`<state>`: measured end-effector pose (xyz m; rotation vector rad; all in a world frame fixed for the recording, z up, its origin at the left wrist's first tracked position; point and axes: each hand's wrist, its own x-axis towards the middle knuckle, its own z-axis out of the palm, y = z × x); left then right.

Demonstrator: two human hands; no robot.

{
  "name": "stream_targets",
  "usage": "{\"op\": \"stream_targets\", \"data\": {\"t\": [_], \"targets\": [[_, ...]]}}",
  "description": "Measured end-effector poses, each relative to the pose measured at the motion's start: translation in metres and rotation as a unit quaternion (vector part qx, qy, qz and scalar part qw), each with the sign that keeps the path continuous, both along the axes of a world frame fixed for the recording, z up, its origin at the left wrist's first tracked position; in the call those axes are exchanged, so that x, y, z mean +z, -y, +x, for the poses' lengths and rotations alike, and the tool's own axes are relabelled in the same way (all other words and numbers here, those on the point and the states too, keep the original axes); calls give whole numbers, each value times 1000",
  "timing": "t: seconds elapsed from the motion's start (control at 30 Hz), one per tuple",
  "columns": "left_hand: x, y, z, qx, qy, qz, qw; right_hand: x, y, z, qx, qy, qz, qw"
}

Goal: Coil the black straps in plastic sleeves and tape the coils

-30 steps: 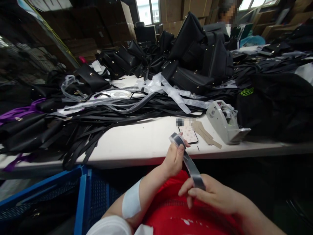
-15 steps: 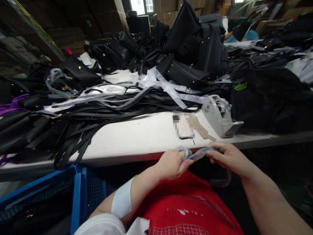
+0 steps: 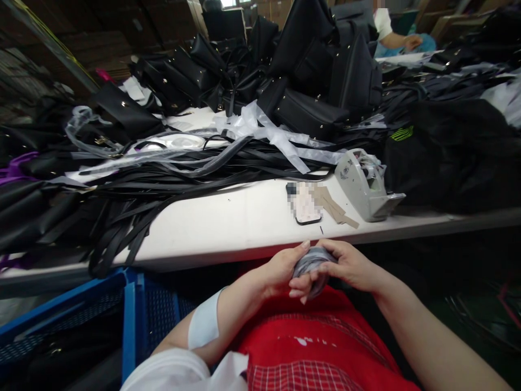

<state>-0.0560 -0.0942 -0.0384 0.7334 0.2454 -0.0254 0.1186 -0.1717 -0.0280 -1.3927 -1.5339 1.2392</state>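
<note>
A coiled strap (image 3: 311, 263), dark and covered in cloudy clear plastic, is held between my hands just in front of the table edge. My left hand (image 3: 287, 271) grips the coil from the left, with its fingers curled underneath. From the right, my right hand (image 3: 345, 266) closes its thumb and fingers on the same coil. Beyond the hands, a phone (image 3: 307, 209) lies on the white table (image 3: 211, 222) beside some tan strips (image 3: 336, 209). A grey tape dispenser (image 3: 362, 184) stands to the right of these.
Long black straps (image 3: 183, 182) and plastic-wrapped ones cover the table's left and middle. Black bags (image 3: 309, 114) are piled behind. At lower left stands a blue crate (image 3: 130, 326) with black items inside. A black cloth bundle (image 3: 451, 157) lies right; another person's arm (image 3: 394, 41) shows far back.
The loose strap end that hung by my right hand is now wound into the coil. My right hand has moved left to meet my left hand. The view has tilted slightly downward.
</note>
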Motion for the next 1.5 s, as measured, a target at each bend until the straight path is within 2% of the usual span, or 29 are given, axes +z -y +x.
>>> {"op": "stream_targets", "data": {"t": [0.13, 0.23, 0.37, 0.47, 0.57, 0.63, 0.73, 0.77, 0.83, 0.87, 0.93, 0.97, 1.03, 1.13, 1.23, 1.3, 1.37, 1.5], "targets": [[2, -4, 0, 0, 8, -57, 998, -4, -1, 3, -20, -2, 16, 1000], [13, -15, -4, 26, 23, -96, 995, -7, -1, 4, -7, -9, 17, 1000], [35, -41, -16, 164, 57, -103, 979, -16, 0, -3, -41, 55, -26, 997], [53, -58, -29, 258, 84, -92, 958, -29, -1, -7, -70, 65, -60, 994], [69, -70, -40, 335, 96, -80, 934, -39, -3, -10, -41, 69, -79, 994], [76, -75, -42, 388, 99, -68, 914, -39, -3, -19, -8, 75, -78, 994], [75, -77, -34, 484, 101, -1, 869, -27, 3, -41, 33, 54, -76, 995], [70, -76, -30, 519, 93, 50, 848, -20, 6, -49, 39, 40, -73, 996], [55, -73, -20, 565, 53, 209, 796, -7, 11, -57, 30, -1, -49, 998], [46, -69, -16, 559, 24, 308, 769, 0, 12, -56, 16, -27, -38, 999], [28, -59, -10, 475, -34, 493, 728, 12, 12, -45, -26, -82, -40, 995], [21, -53, -8, 413, -56, 560, 716, 17, 11, -36, -48, -109, -51, 992], [13, -41, -7, 297, -88, 632, 711, 24, 8, -12, -82, -145, -89, 982], [12, -31, -7, 187, -110, 662, 717, 26, 7, 22, -72, -136, -142, 978], [17, -33, -8, 68, -85, 658, 745, 26, 12, 41, 10, -61, -158, 985], [20, -36, -10, -20, -64, 631, 773, 29, 18, 45, 78, 6, -142, 987], [21, -38, -10, -81, -69, 594, 797, 33, 22, 44, 132, 65, -127, 981], [18, -41, -11, -142, -134, 544, 816, 38, 23, 39, 162, 138, -105, 971]]}}
